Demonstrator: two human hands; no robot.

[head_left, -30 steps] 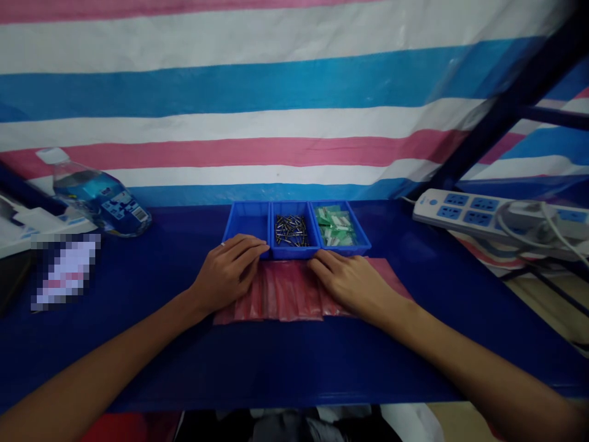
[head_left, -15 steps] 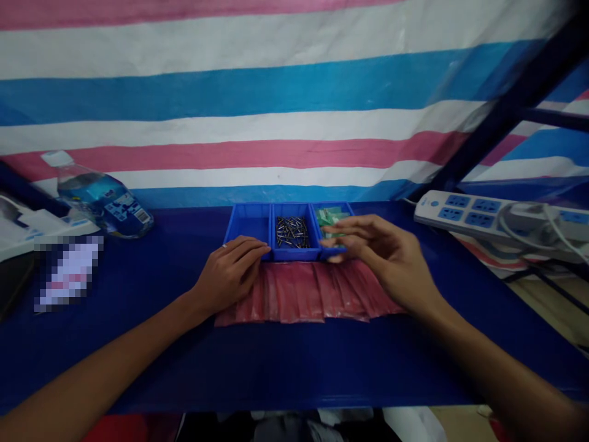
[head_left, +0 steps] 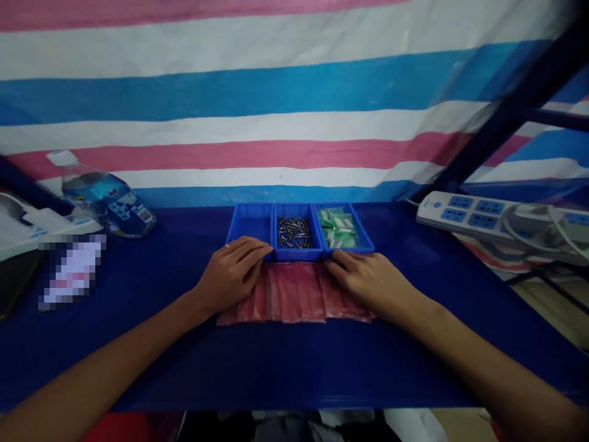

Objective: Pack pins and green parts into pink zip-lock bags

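Note:
My left hand (head_left: 237, 268) lies over the left end of a row of pink plastic bags (head_left: 294, 294), its fingers stretched close together by the front of the left blue bin (head_left: 252, 222). That bin shows a bare floor. My right hand (head_left: 368, 279) rests on the right end of the bags, fingers slightly bent and nothing visible in them; its fingertips' undersides are hidden. In the middle blue bin lie many dark metal screws (head_left: 294, 233). Small clear packets with green and white contents (head_left: 338, 228) fill the right blue bin (head_left: 367, 247), just beyond my right hand.
A tilted plastic bottle (head_left: 113, 199) and a white power strip (head_left: 50, 227) sit at the left. Another power strip (head_left: 488, 212) with plugged cables is at the right. A striped sheet (head_left: 276, 92) hangs behind the blue table (head_left: 294, 368). A dark flat object (head_left: 16, 285) lies far left.
My right hand has come down and slightly left from in front of the right bin onto the pink bags, uncovering the packets. My left hand has stayed in place.

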